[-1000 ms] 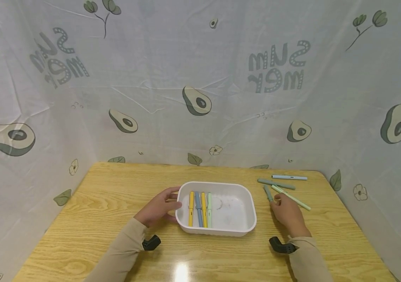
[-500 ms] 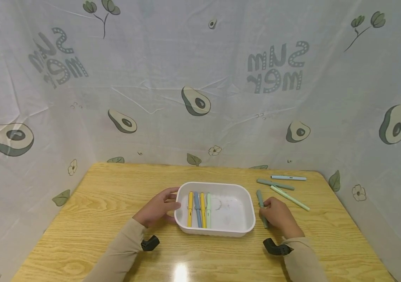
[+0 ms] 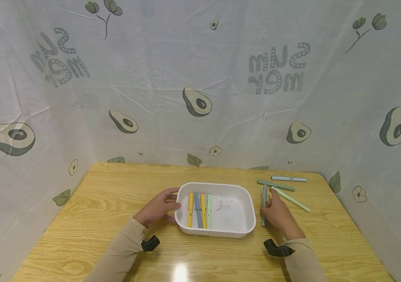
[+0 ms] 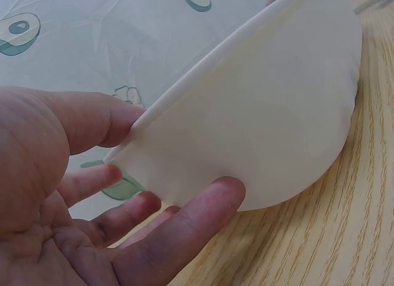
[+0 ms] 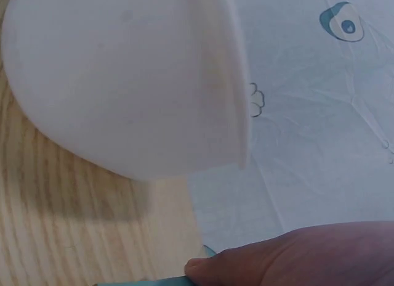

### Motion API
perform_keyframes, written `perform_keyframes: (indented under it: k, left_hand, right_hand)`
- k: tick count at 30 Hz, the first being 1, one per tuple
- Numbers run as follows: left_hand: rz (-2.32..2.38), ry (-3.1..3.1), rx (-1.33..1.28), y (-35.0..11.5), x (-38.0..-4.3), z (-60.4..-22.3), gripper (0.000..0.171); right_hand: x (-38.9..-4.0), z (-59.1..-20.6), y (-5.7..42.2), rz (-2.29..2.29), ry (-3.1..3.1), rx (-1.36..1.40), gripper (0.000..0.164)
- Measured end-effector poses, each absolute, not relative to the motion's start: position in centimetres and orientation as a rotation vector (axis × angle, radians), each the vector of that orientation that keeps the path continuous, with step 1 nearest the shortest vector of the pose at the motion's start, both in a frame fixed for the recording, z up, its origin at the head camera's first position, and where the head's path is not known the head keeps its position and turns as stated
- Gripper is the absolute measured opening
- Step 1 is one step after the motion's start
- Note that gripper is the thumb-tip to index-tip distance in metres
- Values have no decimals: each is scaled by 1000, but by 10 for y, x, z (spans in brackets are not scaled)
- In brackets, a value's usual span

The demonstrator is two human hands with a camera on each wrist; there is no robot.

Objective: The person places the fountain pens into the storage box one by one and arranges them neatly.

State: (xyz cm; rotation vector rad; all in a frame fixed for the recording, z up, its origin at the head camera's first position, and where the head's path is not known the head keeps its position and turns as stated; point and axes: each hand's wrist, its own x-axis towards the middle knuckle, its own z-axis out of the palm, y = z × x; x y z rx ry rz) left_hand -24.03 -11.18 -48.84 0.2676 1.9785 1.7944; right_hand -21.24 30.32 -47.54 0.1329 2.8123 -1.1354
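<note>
My left hand [image 3: 158,206] grips the left end of a white plastic tray [image 3: 218,232], thumb on the rim and fingers along the outer wall. In the left wrist view that thumb [image 4: 104,121] touches the rim. Inside the tray lie two yellow pens [image 3: 190,211], a blue pen [image 3: 198,211] and a light green pen [image 3: 209,211], side by side. Just right of the tray, my right hand [image 3: 278,214] pinches a grey-green pen [image 3: 264,194], which points away from me. Only the thumb and a strip of this pen [image 5: 148,283] show in the right wrist view.
Beyond my right hand lie a pale green pen [image 3: 295,201], a dark green pen [image 3: 278,185] and a light blue pen [image 3: 289,178] on the wooden table [image 3: 126,184]. A patterned curtain [image 3: 151,98] surrounds the table's back and sides.
My right hand has moved left, bringing the grey-green pen nearer the tray. The pen has turned to lie almost parallel to those inside. My left hand and the tray have stayed put.
</note>
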Motion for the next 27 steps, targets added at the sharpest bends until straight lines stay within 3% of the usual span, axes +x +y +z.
perform_keyframes:
  k: [7,14,27]
  left_hand:
    - [1789,1992,274,-112,-240,-488,62]
    - [1795,1975,277,-113,-240,-489,64]
    - [1800,1978,265,-111,-240,-488,61]
  right_hand:
    - [-215,-466,300,-1299,2822,96,79]
    - [-214,-460,292,-1430,2813,28,102]
    - [-210,-447,283,-1501,2908,-138,86]
